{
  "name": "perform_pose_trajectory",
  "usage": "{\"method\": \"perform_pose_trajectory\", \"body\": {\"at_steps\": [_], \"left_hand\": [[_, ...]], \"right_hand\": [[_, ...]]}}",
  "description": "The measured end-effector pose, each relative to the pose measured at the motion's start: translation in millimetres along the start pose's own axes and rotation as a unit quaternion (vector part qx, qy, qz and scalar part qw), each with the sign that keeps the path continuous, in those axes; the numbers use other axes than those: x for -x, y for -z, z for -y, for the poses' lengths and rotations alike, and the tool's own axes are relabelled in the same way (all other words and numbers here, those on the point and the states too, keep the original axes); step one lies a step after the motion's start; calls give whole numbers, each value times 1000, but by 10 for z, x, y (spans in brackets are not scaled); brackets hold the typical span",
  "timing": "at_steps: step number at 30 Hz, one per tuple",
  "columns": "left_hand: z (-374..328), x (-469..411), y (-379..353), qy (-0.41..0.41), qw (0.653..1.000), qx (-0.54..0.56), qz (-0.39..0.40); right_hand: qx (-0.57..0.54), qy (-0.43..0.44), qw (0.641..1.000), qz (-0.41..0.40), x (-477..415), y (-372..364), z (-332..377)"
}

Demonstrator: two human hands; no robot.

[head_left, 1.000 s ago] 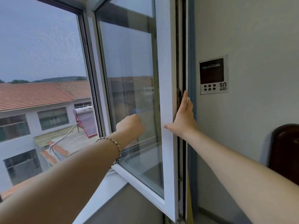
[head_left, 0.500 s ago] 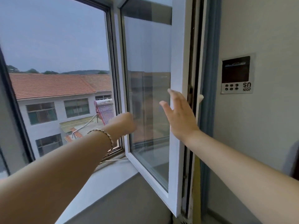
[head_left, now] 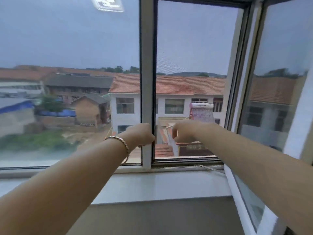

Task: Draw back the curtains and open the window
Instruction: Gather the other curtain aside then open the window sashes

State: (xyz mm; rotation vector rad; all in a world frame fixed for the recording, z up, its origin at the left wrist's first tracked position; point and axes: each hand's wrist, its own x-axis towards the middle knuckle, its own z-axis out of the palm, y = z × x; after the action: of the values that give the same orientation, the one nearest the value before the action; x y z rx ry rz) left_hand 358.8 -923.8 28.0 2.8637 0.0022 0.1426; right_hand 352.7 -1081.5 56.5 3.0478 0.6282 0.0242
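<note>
The white window sash [head_left: 274, 102] stands swung inward on the right, its glass reflecting the buildings. A grey insect screen [head_left: 194, 53] fills the opening behind it. My left hand [head_left: 141, 134], with a bracelet on the wrist, is a fist against the white centre post [head_left: 147, 65], its fingers on the dark left edge of the screen's frame [head_left: 154, 99]. My right hand [head_left: 183, 131] is just to the right, in front of the mesh, fingers curled into a pinch. Whether it holds anything I cannot tell. No curtain is in view.
A fixed pane [head_left: 67, 48] fills the left side, with a lamp reflected near its top. The pale sill [head_left: 160, 185] runs below both arms. A thin metal stay [head_left: 210, 168] lies at the opening's lower right corner. The open sash's lower edge [head_left: 245, 206] juts into the room on the right.
My view has swung left from the sash and wall to the screen. My right hand has left the sash edge and joined my left hand at the screen's left edge.
</note>
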Motion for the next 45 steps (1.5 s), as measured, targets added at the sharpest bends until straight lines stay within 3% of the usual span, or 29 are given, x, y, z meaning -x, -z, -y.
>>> {"method": "perform_pose_trajectory", "body": {"at_steps": [13,21,37,45], "left_hand": [[3390,1344,1053,271,953,-65,-122],[5206,2004,1511,369,918,-86,-117],[8642,1915,2542,459,865,-78,-185],[10216,1501,3150,435,854,-14,-283]], "right_hand": [[-60,231,971,9,-1080,-208,3707],[-91,309,946,-30,-1581,-322,5752],[-59,402,910,-77,-3495,-55,9215],[-68,381,918,-81,-4414,141,10583]]}}
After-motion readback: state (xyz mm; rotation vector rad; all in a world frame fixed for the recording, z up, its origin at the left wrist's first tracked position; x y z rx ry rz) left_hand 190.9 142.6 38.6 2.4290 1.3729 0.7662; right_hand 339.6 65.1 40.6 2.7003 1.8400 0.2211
